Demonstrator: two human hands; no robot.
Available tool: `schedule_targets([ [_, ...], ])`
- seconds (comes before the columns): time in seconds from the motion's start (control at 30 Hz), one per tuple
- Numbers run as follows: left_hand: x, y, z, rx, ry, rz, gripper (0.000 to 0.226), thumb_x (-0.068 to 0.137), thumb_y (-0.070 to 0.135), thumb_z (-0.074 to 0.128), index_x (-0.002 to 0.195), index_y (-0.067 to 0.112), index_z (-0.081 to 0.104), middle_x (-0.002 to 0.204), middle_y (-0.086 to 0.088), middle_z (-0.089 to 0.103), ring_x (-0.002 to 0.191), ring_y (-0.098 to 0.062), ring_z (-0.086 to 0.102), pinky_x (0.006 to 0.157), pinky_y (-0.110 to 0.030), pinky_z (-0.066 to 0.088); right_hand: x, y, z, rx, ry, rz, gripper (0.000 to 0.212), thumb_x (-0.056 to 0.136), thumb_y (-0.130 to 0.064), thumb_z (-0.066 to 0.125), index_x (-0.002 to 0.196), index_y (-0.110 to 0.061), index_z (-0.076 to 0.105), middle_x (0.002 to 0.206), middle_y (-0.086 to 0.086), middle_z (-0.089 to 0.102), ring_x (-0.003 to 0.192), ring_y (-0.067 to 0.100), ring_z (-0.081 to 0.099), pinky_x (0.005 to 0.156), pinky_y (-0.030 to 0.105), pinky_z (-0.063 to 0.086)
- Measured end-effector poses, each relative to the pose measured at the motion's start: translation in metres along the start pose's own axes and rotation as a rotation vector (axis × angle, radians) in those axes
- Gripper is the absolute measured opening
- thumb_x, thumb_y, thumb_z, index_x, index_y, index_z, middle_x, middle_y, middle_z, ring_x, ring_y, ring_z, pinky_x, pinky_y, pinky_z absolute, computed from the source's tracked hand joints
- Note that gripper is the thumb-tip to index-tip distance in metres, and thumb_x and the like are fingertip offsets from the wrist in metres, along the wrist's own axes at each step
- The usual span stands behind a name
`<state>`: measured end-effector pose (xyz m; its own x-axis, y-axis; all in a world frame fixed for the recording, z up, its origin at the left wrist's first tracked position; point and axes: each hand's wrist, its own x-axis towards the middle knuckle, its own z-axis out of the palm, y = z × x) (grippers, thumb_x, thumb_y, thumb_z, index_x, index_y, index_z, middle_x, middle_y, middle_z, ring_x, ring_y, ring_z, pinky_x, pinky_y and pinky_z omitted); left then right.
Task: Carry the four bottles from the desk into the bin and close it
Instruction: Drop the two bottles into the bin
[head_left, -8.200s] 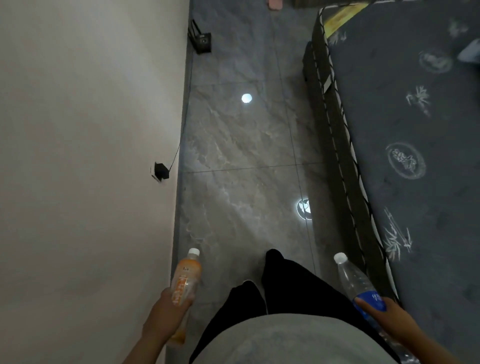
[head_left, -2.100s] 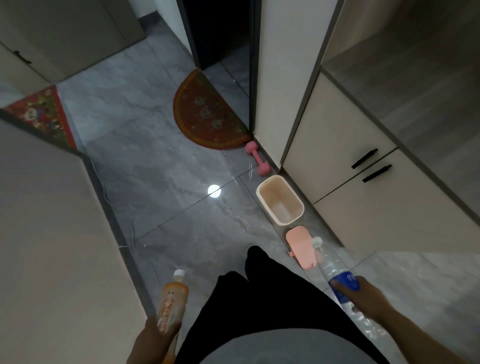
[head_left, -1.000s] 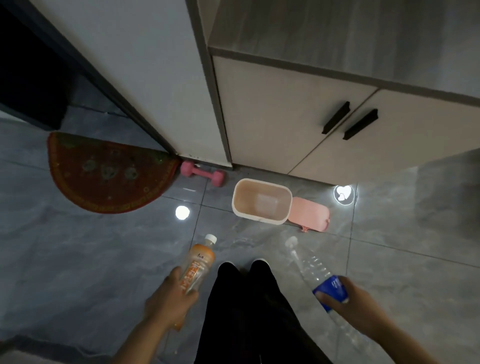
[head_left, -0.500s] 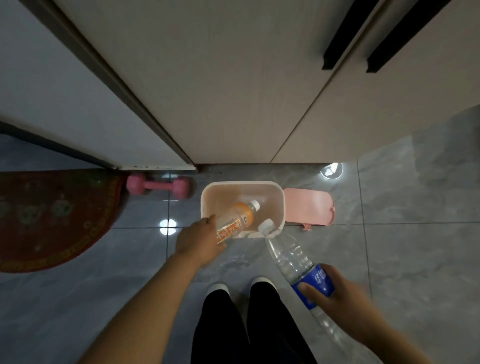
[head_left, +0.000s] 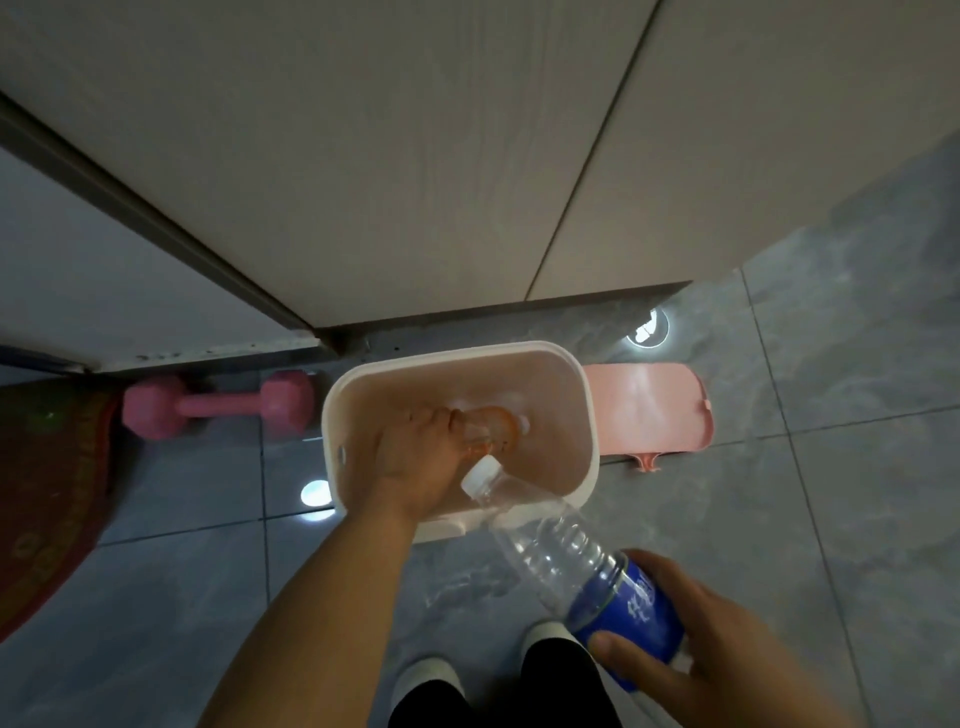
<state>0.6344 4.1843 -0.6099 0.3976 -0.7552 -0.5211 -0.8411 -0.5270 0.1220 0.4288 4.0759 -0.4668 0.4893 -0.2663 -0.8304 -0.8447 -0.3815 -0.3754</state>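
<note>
While the left hand (head_left: 415, 467) grips the orange bottle (head_left: 488, 428) inside the bin (head_left: 589, 415), the right hand (head_left: 696, 660) clasps the water bottle (head_left: 561, 556).

Both forearms were bare, no sleeves visible. Left hand (head_left: 415, 467) and right hand (head_left: 696, 660) wore no gloves. Below the hands: black trousers (head_left: 545, 691), light-coloured shoes (head_left: 426, 675).

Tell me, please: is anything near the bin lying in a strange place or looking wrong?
Two things stand out. The pink lid lies flat on the floor right of the bin, off it entirely. A pink dumbbell lies on the floor left of the bin, by the cabinet base. No spill or damage is visible.
</note>
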Motion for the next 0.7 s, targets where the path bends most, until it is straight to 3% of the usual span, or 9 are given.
schedule_targets([
  [0.07,0.001,-0.002,0.007,0.060,0.023,0.009,0.058,0.084,0.047,0.053,0.132,0.017,0.038,0.133,-0.005,0.050,0.120,-0.024,0.046,0.104,-0.037,0.037,0.004,0.005,0.008,0.003,0.038,-0.013,0.070,0.058,-0.079,0.052,0.119,-0.058,0.025,0.098,-0.029,0.048,0.095,-0.002,0.058,0.086,0.012,0.045],
  [0.13,-0.004,-0.006,0.007,0.065,0.064,0.010,0.056,0.081,0.047,0.056,0.128,0.019,0.042,0.129,-0.002,0.052,0.119,-0.021,0.046,0.104,-0.035,0.034,0.004,0.006,0.012,-0.015,0.055,-0.012,0.068,0.066,-0.073,0.054,0.125,-0.054,0.027,0.100,-0.026,0.048,0.098,-0.001,0.059,0.087,0.012,0.045],
  [0.3,-0.025,-0.011,-0.004,-0.129,0.041,-0.101,0.051,0.080,0.048,0.056,0.123,0.022,0.050,0.127,0.002,0.053,0.119,-0.020,0.045,0.099,-0.035,0.036,0.008,-0.004,0.011,-0.026,0.048,-0.063,0.074,0.065,-0.075,0.053,0.130,-0.047,0.032,0.100,-0.025,0.048,0.096,-0.001,0.057,0.084,0.013,0.045],
  [0.43,-0.053,-0.015,-0.018,-0.434,0.116,-0.269,0.033,0.091,0.030,0.049,0.122,0.023,0.054,0.126,0.001,0.055,0.116,-0.021,0.048,0.092,-0.039,0.044,0.016,-0.020,0.004,-0.048,0.040,-0.126,0.095,0.049,-0.088,0.031,0.131,-0.041,0.035,0.114,-0.017,0.059,0.098,0.004,0.060,0.087,0.022,0.050],
  [0.6,-0.085,-0.026,-0.031,-0.820,0.293,-0.510,0.022,0.091,0.007,0.047,0.106,0.003,0.063,0.103,-0.015,0.066,0.095,-0.028,0.062,0.075,-0.031,0.043,0.041,-0.056,-0.008,-0.259,0.096,-0.272,0.074,0.068,-0.077,0.047,0.129,-0.044,0.023,0.125,-0.013,0.054,0.102,0.012,0.060,0.085,0.029,0.052],
  [0.7,-0.098,-0.031,-0.028,-0.868,0.298,-0.576,0.029,0.092,0.003,0.046,0.118,0.004,0.058,0.115,-0.014,0.064,0.101,-0.027,0.060,0.084,-0.030,0.041,0.070,-0.077,-0.016,-0.378,0.184,-0.344,0.073,0.070,-0.068,0.056,0.130,-0.038,0.027,0.127,-0.008,0.054,0.106,0.018,0.059,0.085,0.036,0.051],
])
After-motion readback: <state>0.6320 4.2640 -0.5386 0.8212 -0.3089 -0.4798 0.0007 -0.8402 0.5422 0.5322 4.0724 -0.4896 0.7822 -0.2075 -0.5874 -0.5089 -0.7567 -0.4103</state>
